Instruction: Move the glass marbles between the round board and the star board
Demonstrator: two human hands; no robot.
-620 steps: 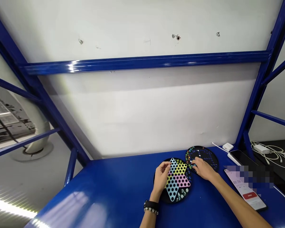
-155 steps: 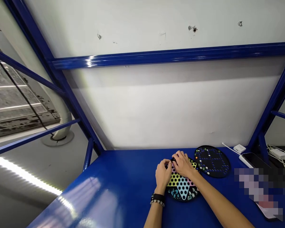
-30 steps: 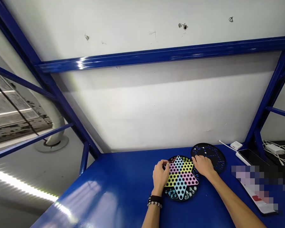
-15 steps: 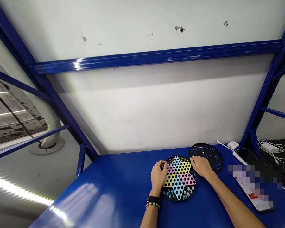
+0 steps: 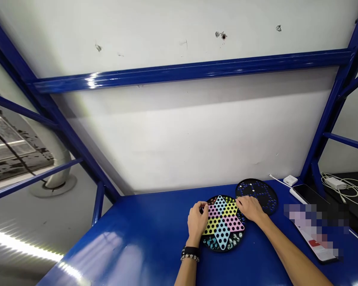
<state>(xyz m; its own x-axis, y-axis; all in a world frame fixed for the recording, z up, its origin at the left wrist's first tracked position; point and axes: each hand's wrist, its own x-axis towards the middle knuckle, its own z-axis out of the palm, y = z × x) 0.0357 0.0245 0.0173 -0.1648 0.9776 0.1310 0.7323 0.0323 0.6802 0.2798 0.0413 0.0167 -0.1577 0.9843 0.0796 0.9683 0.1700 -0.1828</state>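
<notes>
Right of centre on the blue surface (image 5: 155,222), near its far edge, a round black Chinese checkers board (image 5: 215,249) lies flat, with a pastel six-pointed star plate (image 5: 223,223) on top and glass marbles (image 5: 210,241) showing between its lower points. The left hand (image 5: 196,222) curls over the star's left side, and the right hand (image 5: 248,208) reaches in from the right, fingers against the plate's edge. Whether either hand grips the plate or only rests there is hard to tell. The right hand hides where the board meets a second black disc (image 5: 264,194) with blue-ringed holes. Toward the far right corner lie a white charger (image 5: 290,180) and a phone (image 5: 306,193); a pixelated patch obscures a pale flat object (image 5: 314,234).
</notes>
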